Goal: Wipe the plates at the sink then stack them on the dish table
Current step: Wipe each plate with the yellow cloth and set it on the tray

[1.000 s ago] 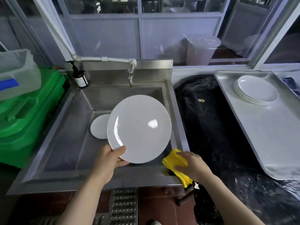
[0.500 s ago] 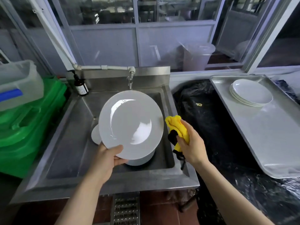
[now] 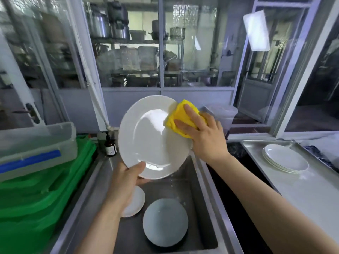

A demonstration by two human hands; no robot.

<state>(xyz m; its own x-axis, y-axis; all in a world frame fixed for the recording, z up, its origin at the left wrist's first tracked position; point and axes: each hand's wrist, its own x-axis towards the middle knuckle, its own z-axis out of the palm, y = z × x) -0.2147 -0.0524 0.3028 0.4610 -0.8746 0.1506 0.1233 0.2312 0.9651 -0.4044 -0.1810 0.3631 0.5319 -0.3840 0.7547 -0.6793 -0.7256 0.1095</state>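
Since half a second ago you have lifted the white plate (image 3: 154, 138) higher, tilted it up towards you, and brought the yellow cloth (image 3: 180, 119) from beside it onto its upper right rim.

Nearest you, down in the steel sink (image 3: 207, 198), lie a pale round plate (image 3: 165, 221) and, to its left, a smaller white plate (image 3: 134, 203) partly hidden by your left wrist. Your left hand (image 3: 126, 178) grips the raised plate at its lower left edge, thumb curled over the glossy face and fingers behind. The plate is plain white, with a broad rim and bright window glare on its centre; it hangs above the sink's far end. Your right hand (image 3: 201, 136) presses the folded cloth flat against the plate, fingers spread and nearly straight over it.

Left of the sink sit green crates (image 3: 42, 189) with a clear lidded box (image 3: 36, 143) on top. At the sink's far left corner stands a brown pump bottle (image 3: 110, 146); its label is too small to read. Far right, a stack of white plates (image 3: 285, 159) rests on the steel dish table (image 3: 302, 195).
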